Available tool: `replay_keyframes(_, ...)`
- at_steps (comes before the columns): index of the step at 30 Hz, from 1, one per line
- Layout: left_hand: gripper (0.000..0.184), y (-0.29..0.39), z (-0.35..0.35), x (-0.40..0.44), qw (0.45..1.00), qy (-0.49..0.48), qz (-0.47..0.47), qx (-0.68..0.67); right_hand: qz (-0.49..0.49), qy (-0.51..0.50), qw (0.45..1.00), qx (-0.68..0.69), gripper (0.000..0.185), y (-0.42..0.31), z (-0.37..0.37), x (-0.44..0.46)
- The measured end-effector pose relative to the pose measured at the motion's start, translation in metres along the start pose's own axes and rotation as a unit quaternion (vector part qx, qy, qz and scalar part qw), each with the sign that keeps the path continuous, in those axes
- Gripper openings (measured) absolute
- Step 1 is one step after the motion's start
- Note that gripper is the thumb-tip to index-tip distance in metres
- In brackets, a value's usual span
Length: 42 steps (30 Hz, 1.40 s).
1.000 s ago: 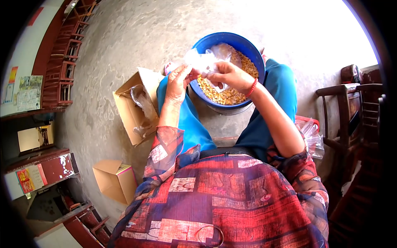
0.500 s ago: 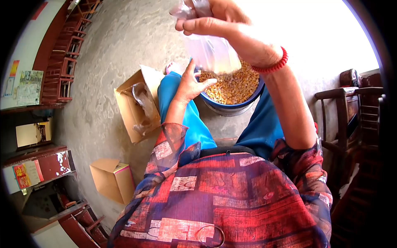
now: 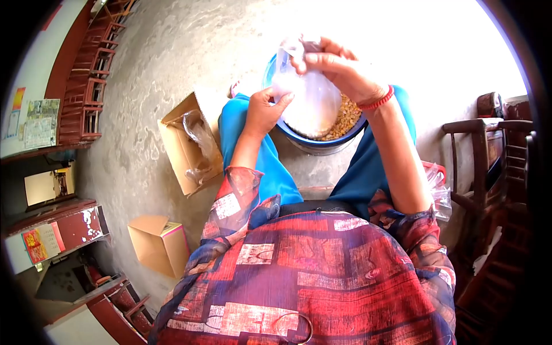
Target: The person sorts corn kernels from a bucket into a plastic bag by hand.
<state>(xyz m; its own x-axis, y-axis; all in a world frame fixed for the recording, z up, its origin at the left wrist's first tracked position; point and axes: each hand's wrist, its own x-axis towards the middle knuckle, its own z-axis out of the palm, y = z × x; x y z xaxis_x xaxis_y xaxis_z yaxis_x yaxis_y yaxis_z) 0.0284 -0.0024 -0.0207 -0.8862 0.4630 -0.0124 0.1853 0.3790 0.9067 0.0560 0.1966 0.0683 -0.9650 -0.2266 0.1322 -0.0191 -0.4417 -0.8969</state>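
A clear plastic bag (image 3: 313, 103) hangs over a blue-rimmed tub (image 3: 322, 143) of yellow corn kernels (image 3: 347, 119) between my knees. Its lower part looks pale and cloudy; whether anything is inside I cannot make out. My right hand (image 3: 344, 70), with a red beaded bracelet at the wrist, grips the bunched upper part of the bag. At the bag's left side, my left hand (image 3: 265, 112) has its thumb and fingers closed on the plastic. The bag hides much of the corn.
On the concrete floor to the left, an open cardboard box (image 3: 175, 149) holds crumpled clear plastic (image 3: 198, 141). Another cardboard box (image 3: 158, 244) stands nearer. Clear plastic bags (image 3: 440, 192) lie by my right thigh, beside a dark wooden chair (image 3: 477, 155). Red-brown chairs (image 3: 92, 95) line the left wall.
The bag has come down over the tub with my right hand, covering more corn. My left hand, spread open before, has closed on the bag's side. Plastic bags at my right thigh now show.
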Motion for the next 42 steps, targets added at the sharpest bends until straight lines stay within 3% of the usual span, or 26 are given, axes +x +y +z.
replay_keyframes(2,0.030,-0.001,0.002,0.002,0.995,0.034,0.085,-0.026,-0.013,-0.031,0.999,0.027,0.030,-0.026,0.017,0.006)
replay_keyframes(4,0.038,0.015,-0.003,-0.001,0.997,0.023,0.061,0.031,-0.046,-0.093,0.995,0.008,0.031,-0.039,0.038,0.010)
replay_keyframes(6,0.045,0.015,-0.004,-0.001,0.996,-0.064,0.056,0.011,-0.047,-0.150,0.987,-0.038,0.033,-0.044,0.050,0.012)
replay_keyframes(10,0.043,0.012,0.004,0.005,0.990,0.051,0.123,-0.034,-0.129,-0.155,0.977,-0.069,0.037,-0.046,0.061,0.013)
replay_keyframes(11,0.046,-0.010,-0.002,0.007,0.998,0.015,0.055,0.025,-0.140,-0.148,0.975,-0.084,0.042,-0.047,0.060,0.014)
replay_keyframes(12,0.057,-0.002,0.003,0.004,0.995,0.050,0.048,-0.074,-0.151,-0.141,0.973,-0.100,0.046,-0.047,0.056,0.016)
replay_keyframes(14,0.069,-0.004,0.003,0.005,0.997,0.047,0.039,-0.050,-0.131,-0.144,0.973,-0.124,0.045,-0.036,0.036,0.025)
replay_keyframes(18,0.067,0.002,0.002,0.002,0.997,0.021,0.030,-0.074,-0.008,-0.081,0.990,-0.112,0.035,0.012,0.001,0.018)
replay_keyframes(20,0.080,0.000,0.003,0.002,0.996,0.021,0.022,-0.083,0.034,-0.081,0.992,-0.094,0.035,0.023,-0.006,0.005)
replay_keyframes(21,0.075,-0.004,0.004,0.003,0.995,0.010,0.019,-0.093,0.074,-0.065,0.982,-0.159,0.030,0.037,-0.018,0.001)
replay_keyframes(22,0.075,0.001,0.003,0.002,0.995,0.008,0.019,-0.093,0.067,-0.063,0.987,-0.131,0.026,0.044,-0.018,-0.003)
replay_keyframes(24,0.068,0.011,0.004,0.000,0.994,-0.023,0.029,-0.102,0.051,-0.093,0.963,-0.246,0.028,0.053,-0.018,-0.005)
replay_keyframes(25,0.054,0.009,0.008,-0.001,0.992,-0.010,0.021,-0.122,0.070,-0.109,0.961,-0.243,0.026,0.057,-0.019,-0.004)
replay_keyframes(26,0.054,0.010,0.009,-0.001,0.992,-0.010,0.022,-0.122,0.070,-0.108,0.962,-0.243,0.026,0.058,-0.022,-0.005)
replay_keyframes(28,0.030,0.013,0.007,-0.002,0.997,-0.047,-0.045,-0.046,0.065,-0.096,0.944,-0.307,0.026,0.055,-0.022,-0.005)
replay_keyframes(29,0.019,0.015,0.007,-0.003,0.996,-0.030,-0.053,-0.070,0.017,-0.044,0.959,-0.278,0.027,0.057,-0.021,-0.006)
replay_keyframes(34,0.025,0.011,-0.003,0.000,0.978,-0.007,-0.008,-0.207,0.060,-0.001,0.973,-0.221,0.027,0.037,-0.029,-0.011)
replay_keyframes(36,0.035,0.022,-0.006,-0.001,0.926,-0.042,-0.050,-0.372,0.069,-0.045,0.965,-0.250,0.028,0.038,-0.027,-0.016)
replay_keyframes(37,0.043,0.029,-0.007,-0.003,0.918,-0.060,-0.014,-0.391,0.049,-0.096,0.960,-0.259,0.030,0.044,-0.028,-0.017)
replay_keyframes(40,0.040,0.021,0.001,-0.004,0.937,-0.068,-0.031,-0.341,0.121,-0.176,0.882,-0.421,0.028,0.045,-0.013,-0.021)
replay_keyframes(42,0.036,0.006,-0.001,-0.002,0.948,-0.086,-0.006,-0.306,0.104,-0.188,0.862,-0.460,0.027,0.051,-0.013,-0.022)
